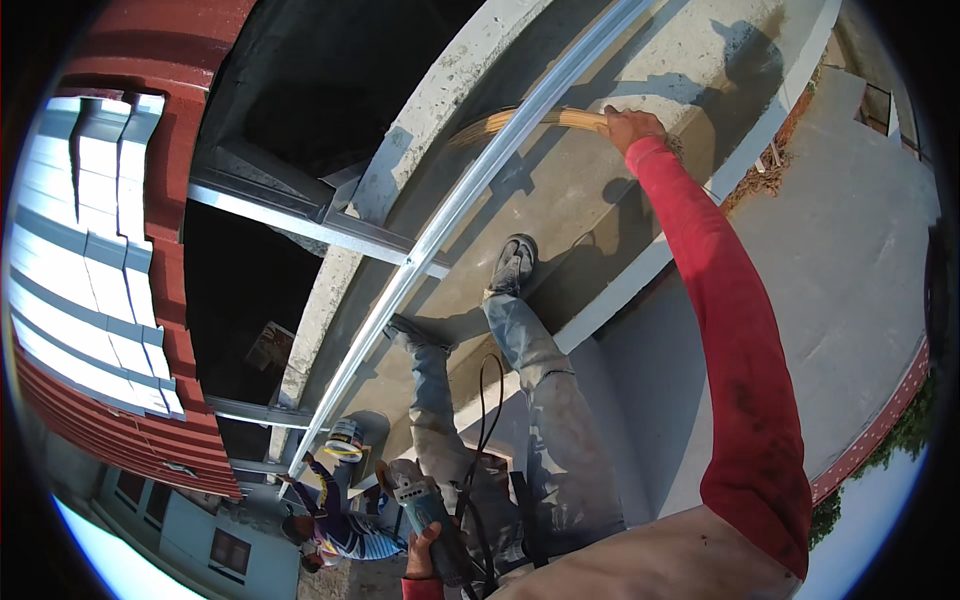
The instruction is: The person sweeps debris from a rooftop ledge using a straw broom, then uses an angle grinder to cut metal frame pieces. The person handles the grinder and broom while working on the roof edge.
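Observation:
At the lower edge, my left hand (pixel 424 552) is closed round the body of a teal angle grinder (pixel 430 515). The grinder's disc end points up and left, and a black cord (pixel 483 425) loops beside it. My right arm, in a red sleeve, reaches far out. In its closed right hand (pixel 632 128) is the end of a yellow-brown stick broom (pixel 572 118). The broom's thin bristles spread left over the concrete ledge (pixel 590 215) and pass behind a long shiny metal beam (pixel 440 225). Neither hand touches the beam.
My feet stand on the ledge, one shoe (pixel 514 262) beside the beam. Dark openings lie left of it, past a crossbar (pixel 300 222). A bucket (pixel 345 440) stands further along. Another person (pixel 340 525) has a hand at the beam's lower end. Red roofing (pixel 150 50) is left.

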A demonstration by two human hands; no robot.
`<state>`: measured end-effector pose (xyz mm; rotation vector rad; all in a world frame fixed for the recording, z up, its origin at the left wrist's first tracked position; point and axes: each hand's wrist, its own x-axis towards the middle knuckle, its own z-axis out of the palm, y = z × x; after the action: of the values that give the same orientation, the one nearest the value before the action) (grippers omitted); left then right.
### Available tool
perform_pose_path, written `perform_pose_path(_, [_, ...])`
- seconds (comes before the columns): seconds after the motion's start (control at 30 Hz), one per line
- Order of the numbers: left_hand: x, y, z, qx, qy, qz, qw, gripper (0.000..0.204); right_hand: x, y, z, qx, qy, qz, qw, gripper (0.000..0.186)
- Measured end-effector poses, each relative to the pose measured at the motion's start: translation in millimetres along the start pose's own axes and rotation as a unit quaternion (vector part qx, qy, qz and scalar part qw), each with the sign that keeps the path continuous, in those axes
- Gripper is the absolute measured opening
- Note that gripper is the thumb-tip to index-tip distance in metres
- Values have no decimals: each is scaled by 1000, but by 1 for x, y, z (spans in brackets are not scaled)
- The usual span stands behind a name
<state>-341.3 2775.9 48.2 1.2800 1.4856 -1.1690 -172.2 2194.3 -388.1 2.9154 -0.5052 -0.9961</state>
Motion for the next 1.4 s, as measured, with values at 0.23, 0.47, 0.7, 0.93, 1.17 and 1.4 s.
perform_pose_path(0.23, [14, 24, -9, 2, 13, 1, 1000, 55, 3, 253, -66, 324, 87, 447, 829, 62])
perform_pose_path(0.47, [8, 33, -11, -4, 60, 45, 997, 55, -214, 69, -40, 756, 295, 317, 491, 24])
perform_pose_path(0.7, [-7, 75, 48, 34, -5, 33, 999, 57, -366, -117, -21, 776, 197, 442, 404, 13])
perform_pose_path(0.93, [-4, 112, 51, 82, -66, 23, 994, 59, -350, -32, -105, 741, 247, 435, 448, 10])
perform_pose_path(1.17, [12, 156, 48, 91, -45, 21, 995, 56, -358, -88, -103, 765, 216, 505, 336, 13])
perform_pose_path(1.4, [13, 201, 57, 115, -57, 16, 992, 60, -362, -131, -69, 689, 214, 552, 419, 16])
